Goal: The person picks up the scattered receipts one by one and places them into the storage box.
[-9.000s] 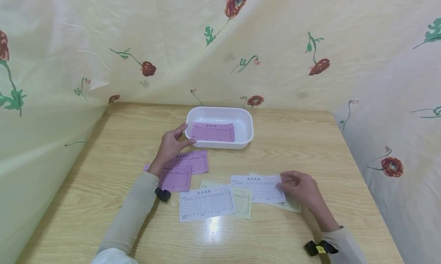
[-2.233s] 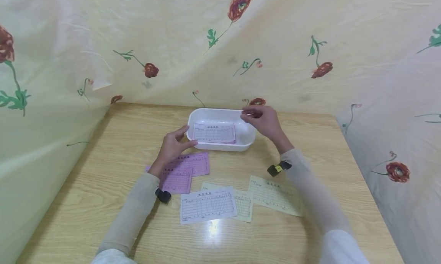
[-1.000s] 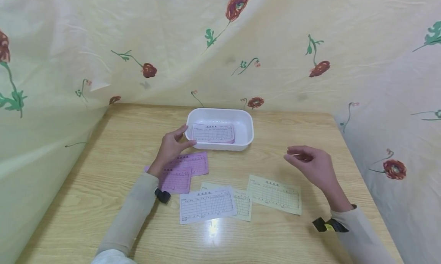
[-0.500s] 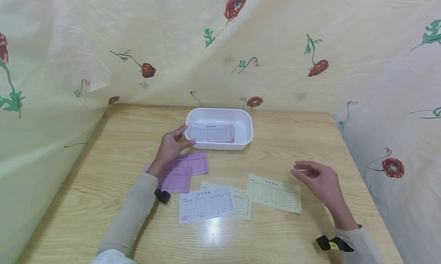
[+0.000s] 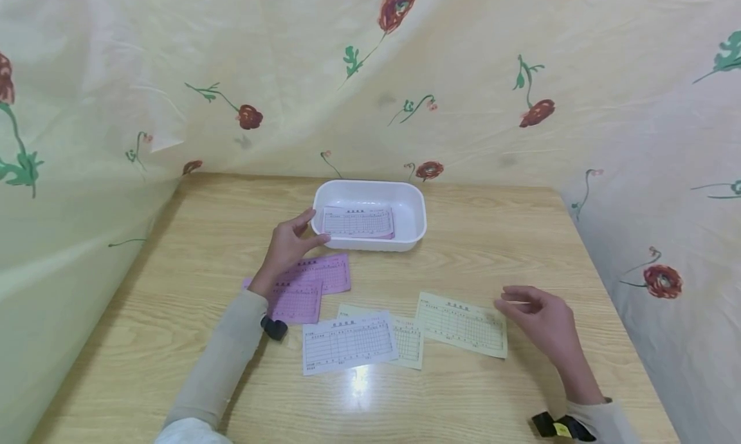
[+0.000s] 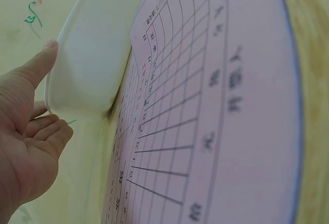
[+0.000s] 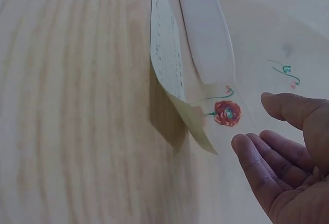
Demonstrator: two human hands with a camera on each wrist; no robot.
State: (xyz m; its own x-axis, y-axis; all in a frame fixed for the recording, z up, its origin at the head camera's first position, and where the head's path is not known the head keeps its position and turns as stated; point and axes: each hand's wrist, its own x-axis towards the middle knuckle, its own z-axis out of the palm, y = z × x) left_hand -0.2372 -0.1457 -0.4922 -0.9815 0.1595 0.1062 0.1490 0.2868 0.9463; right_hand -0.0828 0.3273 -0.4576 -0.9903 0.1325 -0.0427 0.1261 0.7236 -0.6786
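Note:
My left hand (image 5: 286, 243) holds the left end of a white plastic tray (image 5: 420, 215), thumb and fingers at its rim. Inside the tray a white printed form slip (image 5: 357, 222) lies over purple ones. My right hand (image 5: 544, 318) hovers beside the right end of a pale yellow form slip (image 5: 461, 325), thumb and fingers apart, nothing between them. In the right wrist view that yellow slip (image 7: 169, 59) shows its near corner curling up off the wood. Left of it, a white slip (image 5: 347, 344) overlaps another yellow slip (image 5: 410, 351).
Two fanned purple slips (image 5: 298, 302) lie under and beside my left forearm, close in front of the tray. The wooden table (image 5: 492, 231) ends at a floral cloth (image 5: 475, 109) hung at the back and sides.
The white slip that covered the right-hand yellow one now lies in the tray, put there by the right hand. That hand has since come back, lowering to the yellow slip. The left stays put.

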